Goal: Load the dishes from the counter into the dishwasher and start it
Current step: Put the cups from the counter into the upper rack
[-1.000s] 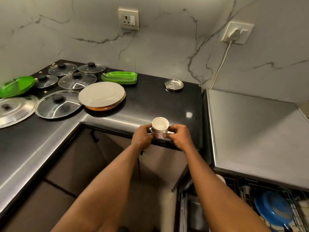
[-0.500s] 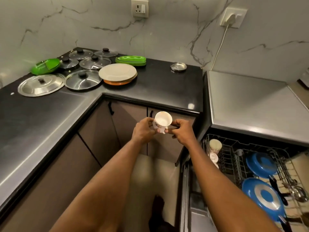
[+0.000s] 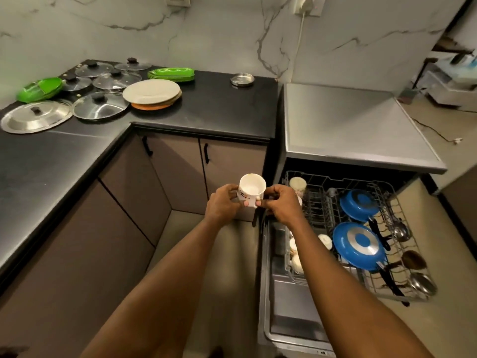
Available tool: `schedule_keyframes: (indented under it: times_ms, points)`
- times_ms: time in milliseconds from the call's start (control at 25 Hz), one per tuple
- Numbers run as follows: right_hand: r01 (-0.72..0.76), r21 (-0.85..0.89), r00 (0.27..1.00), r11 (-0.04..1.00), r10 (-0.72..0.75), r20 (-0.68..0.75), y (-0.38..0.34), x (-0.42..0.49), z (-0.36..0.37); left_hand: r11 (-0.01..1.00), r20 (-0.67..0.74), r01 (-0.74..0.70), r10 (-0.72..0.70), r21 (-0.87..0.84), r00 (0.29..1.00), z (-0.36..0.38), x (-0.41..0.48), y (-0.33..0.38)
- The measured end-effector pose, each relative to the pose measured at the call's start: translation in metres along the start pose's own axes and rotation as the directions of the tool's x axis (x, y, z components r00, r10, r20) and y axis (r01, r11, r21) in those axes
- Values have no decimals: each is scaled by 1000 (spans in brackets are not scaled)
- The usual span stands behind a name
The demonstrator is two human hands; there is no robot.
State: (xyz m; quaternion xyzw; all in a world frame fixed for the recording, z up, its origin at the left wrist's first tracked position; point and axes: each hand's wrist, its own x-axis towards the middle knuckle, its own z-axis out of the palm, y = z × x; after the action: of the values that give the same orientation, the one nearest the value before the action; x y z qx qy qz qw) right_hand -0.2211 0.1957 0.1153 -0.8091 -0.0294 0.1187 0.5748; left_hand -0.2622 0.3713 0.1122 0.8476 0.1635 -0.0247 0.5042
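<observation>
The white cup (image 3: 251, 188) hangs in the air over the floor, just left of the open dishwasher (image 3: 361, 130) and its pulled-out rack (image 3: 287, 177), mouth tipped up toward the camera. The grip is a two-sided pinch: the left hand (image 3: 223, 202) curls round the cup's left wall, and the right hand (image 3: 282, 202) nips the handle side with fingertips.

The main risk, as I judge it, is the change to one hand. The hold is by fingertips only, so a slip would send the cup to the floor or onto the lowered door (image 3: 284, 306). Turning it mouth-down could also knock its rim on the rack's wire edge or on the pale cups (image 3: 297, 182) standing at the far left corner. More cups sit near the right forearm, which crosses over that side of the rack.

For room, the rack's right half is taken by two blue pans (image 3: 360, 244) and some ladles (image 3: 402, 231). The tines between the far and near cups on the left look free — the likeliest slot. The dishwasher's steel top overhangs the far row, so entry there is from the near side. The black surface (image 3: 219, 107) with its plates (image 3: 151, 93) and lids (image 3: 99, 105) lies well apart to the far left.
</observation>
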Motion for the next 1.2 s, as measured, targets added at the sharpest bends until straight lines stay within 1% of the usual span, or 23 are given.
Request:
schedule_keyframes:
  times_ms: [120,200,280,400,480,560,640,680,800,880,1040,1120,1200]
  points:
    - [-33,-14,999,999,32,-33,36,-17,-48,999,62,8,-10,44,998,57,-11,12]
    - [-80,-51,996,996,77,-48,64,-26,-84,997,109,6,-14,78,994,103,-17,21]
    - [-126,-47,991,991,123,-55,92,-28,-125,996,149,-9,-5,90,989,149,-19,33]
    - [-163,-73,987,984,162,-24,131,-21,-179,998,170,27,-35,54,985,219,-22,39]
    - [-228,-71,974,971,228,1,163,-19,-201,998,196,64,-66,15,978,265,-23,27]
    - [-306,-67,951,950,308,31,198,-24,-210,990,230,138,-135,4,964,302,-28,8]
    - [-364,-57,930,930,366,35,230,-28,-211,983,267,182,-185,36,946,324,-32,-5]
    - [-380,-53,924,924,382,36,248,-25,-212,980,273,195,-201,48,941,334,-27,-10]
    - [-412,-31,911,911,413,11,285,3,-211,978,294,174,-200,114,935,364,2,-27]
    - [-388,-42,921,921,388,-3,299,33,-213,977,270,171,-201,130,942,380,26,-29]
    - [-359,-50,931,932,355,-79,309,82,-212,978,151,176,-192,114,970,402,67,-26]
    - [-392,-41,915,919,385,-116,319,99,-208,971,103,183,-200,153,974,414,87,-29]
    - [-471,-4,875,882,467,-126,329,114,-204,962,115,198,-222,189,968,422,107,-34]
